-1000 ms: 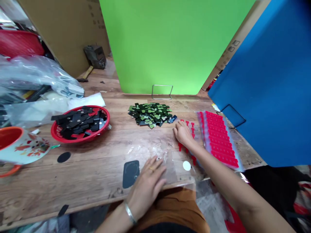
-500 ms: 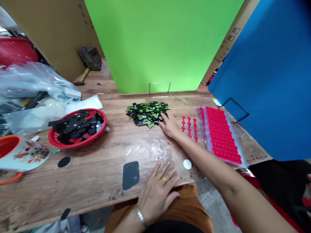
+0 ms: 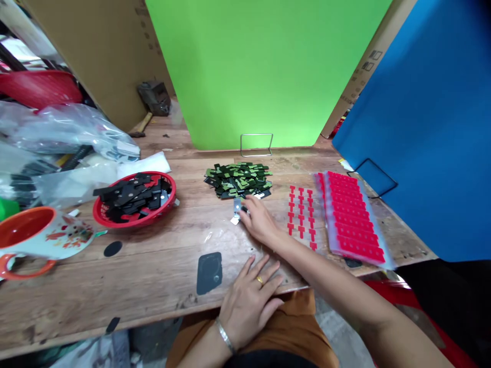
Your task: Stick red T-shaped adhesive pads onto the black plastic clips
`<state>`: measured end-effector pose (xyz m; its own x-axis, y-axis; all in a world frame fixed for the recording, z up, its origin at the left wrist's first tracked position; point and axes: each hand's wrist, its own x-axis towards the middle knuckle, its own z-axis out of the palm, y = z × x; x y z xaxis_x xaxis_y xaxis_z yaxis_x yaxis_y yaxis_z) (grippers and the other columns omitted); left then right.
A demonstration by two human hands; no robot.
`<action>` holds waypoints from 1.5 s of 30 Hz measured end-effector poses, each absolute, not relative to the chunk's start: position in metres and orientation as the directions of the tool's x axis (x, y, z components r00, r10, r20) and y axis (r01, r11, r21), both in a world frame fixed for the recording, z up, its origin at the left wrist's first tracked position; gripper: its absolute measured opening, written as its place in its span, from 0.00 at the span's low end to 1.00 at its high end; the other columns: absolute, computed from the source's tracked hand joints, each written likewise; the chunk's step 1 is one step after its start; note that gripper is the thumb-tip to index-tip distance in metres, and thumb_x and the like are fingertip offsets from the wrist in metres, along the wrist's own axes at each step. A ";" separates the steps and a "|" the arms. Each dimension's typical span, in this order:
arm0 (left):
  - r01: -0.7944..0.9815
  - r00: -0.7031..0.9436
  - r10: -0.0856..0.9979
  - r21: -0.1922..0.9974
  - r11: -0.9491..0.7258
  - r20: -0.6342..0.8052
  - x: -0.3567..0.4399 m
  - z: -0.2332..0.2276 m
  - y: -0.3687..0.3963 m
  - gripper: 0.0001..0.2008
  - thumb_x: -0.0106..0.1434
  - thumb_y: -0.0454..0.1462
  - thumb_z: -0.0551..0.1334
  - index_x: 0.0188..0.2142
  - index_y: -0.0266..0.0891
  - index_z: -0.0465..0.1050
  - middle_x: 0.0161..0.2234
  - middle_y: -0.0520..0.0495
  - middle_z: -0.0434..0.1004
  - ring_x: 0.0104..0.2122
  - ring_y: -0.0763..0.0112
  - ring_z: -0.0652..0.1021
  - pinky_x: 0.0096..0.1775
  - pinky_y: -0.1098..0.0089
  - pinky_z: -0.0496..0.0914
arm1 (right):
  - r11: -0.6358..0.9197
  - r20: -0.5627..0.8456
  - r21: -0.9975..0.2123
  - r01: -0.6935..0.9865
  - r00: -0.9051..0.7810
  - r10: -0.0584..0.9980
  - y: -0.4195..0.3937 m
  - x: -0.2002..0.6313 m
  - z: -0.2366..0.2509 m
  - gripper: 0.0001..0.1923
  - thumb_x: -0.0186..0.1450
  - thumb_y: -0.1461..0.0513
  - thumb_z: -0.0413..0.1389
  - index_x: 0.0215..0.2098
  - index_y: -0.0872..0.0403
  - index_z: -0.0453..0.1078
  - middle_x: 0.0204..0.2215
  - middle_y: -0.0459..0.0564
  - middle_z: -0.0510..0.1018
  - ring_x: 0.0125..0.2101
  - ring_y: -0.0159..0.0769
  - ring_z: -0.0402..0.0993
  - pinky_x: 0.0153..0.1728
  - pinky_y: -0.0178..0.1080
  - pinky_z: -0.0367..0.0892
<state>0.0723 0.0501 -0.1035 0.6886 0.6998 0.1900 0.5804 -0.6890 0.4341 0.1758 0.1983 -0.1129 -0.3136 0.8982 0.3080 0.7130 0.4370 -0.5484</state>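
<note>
Left hand (image 3: 251, 301), one, ringed and braceleted, flat and spread on the table (image 3: 115, 286) edge at 6 o'clock, holding nothing. One dark pad (image 3: 209, 272) just beside it at 9 o'clock. Right hand (image 3: 259, 220), one, fingertips pinching a small metal piece (image 3: 237, 209). One heap of green pieces (image 3: 238, 180) at 12 o'clock. Three columns of red tabs (image 3: 301, 214) and one stack of red sheets (image 3: 351, 220) at 2 o'clock. One red basket (image 3: 135, 199) and one mug (image 3: 36, 237) at 10 o'clock. No legible writing.

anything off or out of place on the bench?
Nothing damaged or spilled. One small part lies apart from the green pile, under the right hand's fingertips. A black oval scrap sits loose near the red basket. Left hand rests flat at the table edge.
</note>
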 end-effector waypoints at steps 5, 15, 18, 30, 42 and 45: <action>0.583 0.661 0.718 0.452 -0.675 0.219 0.073 -0.102 0.050 0.19 0.60 0.39 0.56 0.52 0.45 0.64 0.55 0.47 0.65 0.58 0.59 0.58 0.56 0.48 0.54 | 0.174 0.274 -0.571 0.803 -0.013 0.962 0.260 0.189 -0.115 0.26 0.64 0.52 0.45 0.56 0.57 0.55 0.57 0.60 0.56 0.58 0.45 0.47 0.56 0.49 0.46; 0.581 0.619 0.737 0.474 -0.662 0.271 0.076 -0.104 0.049 0.17 0.61 0.40 0.55 0.50 0.45 0.67 0.52 0.47 0.68 0.56 0.58 0.62 0.55 0.48 0.57 | 0.098 0.201 -0.483 0.870 0.001 0.980 0.249 0.161 -0.135 0.33 0.62 0.46 0.44 0.58 0.59 0.54 0.59 0.64 0.51 0.60 0.51 0.42 0.55 0.52 0.40; 0.586 0.614 0.737 0.463 -0.665 0.281 0.078 -0.104 0.048 0.16 0.61 0.40 0.55 0.49 0.45 0.67 0.52 0.47 0.68 0.55 0.59 0.63 0.55 0.48 0.56 | 0.144 0.216 -0.485 0.863 -0.041 0.975 0.230 0.153 -0.135 0.33 0.62 0.46 0.45 0.58 0.57 0.53 0.60 0.63 0.50 0.60 0.50 0.41 0.56 0.50 0.40; 0.624 0.596 0.752 0.427 -0.655 0.283 0.081 -0.105 0.043 0.15 0.61 0.40 0.55 0.48 0.46 0.68 0.53 0.49 0.67 0.56 0.62 0.62 0.57 0.51 0.54 | 0.275 0.419 -0.726 0.630 0.088 0.904 0.210 0.167 -0.129 0.18 0.65 0.64 0.36 0.50 0.58 0.59 0.46 0.58 0.65 0.49 0.36 0.59 0.51 0.39 0.54; 0.613 0.613 0.736 0.416 -0.672 0.287 0.081 -0.102 0.047 0.15 0.61 0.38 0.55 0.48 0.45 0.67 0.52 0.47 0.67 0.55 0.61 0.63 0.56 0.51 0.56 | 0.226 0.369 -0.466 0.856 -0.044 0.928 0.197 0.160 -0.119 0.22 0.56 0.46 0.55 0.40 0.53 0.67 0.39 0.56 0.64 0.43 0.47 0.56 0.43 0.46 0.54; 0.604 0.619 0.735 0.430 -0.671 0.276 0.081 -0.102 0.048 0.16 0.62 0.38 0.54 0.49 0.45 0.67 0.53 0.48 0.67 0.56 0.61 0.62 0.56 0.51 0.54 | 0.269 0.373 -0.434 0.860 -0.100 0.922 0.197 0.160 -0.120 0.21 0.55 0.47 0.56 0.39 0.53 0.67 0.40 0.55 0.65 0.43 0.46 0.57 0.43 0.45 0.54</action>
